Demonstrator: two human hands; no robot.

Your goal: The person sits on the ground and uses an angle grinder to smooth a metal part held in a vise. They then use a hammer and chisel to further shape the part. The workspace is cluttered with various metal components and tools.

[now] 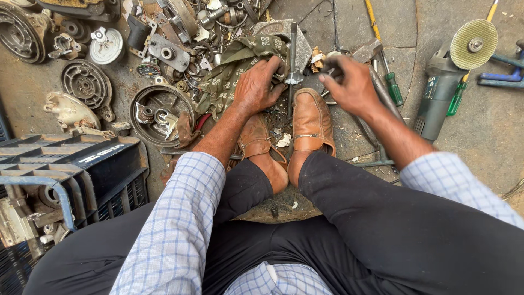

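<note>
A thin, upright grey metal rod (292,52) stands on the stone floor (349,22) just ahead of the person's brown leather shoes (311,120). Its lower end sits in a small pale metal piece, right beside the fingers of the left hand (256,87). That hand is curled shut over a small metal part resting against a crumpled olive patterned cloth (232,68), apparently pinning it steady; what exactly lies under the fingers is hidden. The right hand (352,84) is closed around a small dark, blurred object just to the right of the rod, likely a tool brought near the work. The feet are drawn close together, so the work sits within easy reach between the knees.

Further out, a steel-headed hammer (367,52) lies behind the right hand, beside a green-handled screwdriver (393,87). A green angle grinder with a round abrasive disc (453,71) lies at the right. At the left, a round grey metal housing (161,112) sits among loose scrap parts, with a dark plastic crate (109,164) nearer.
</note>
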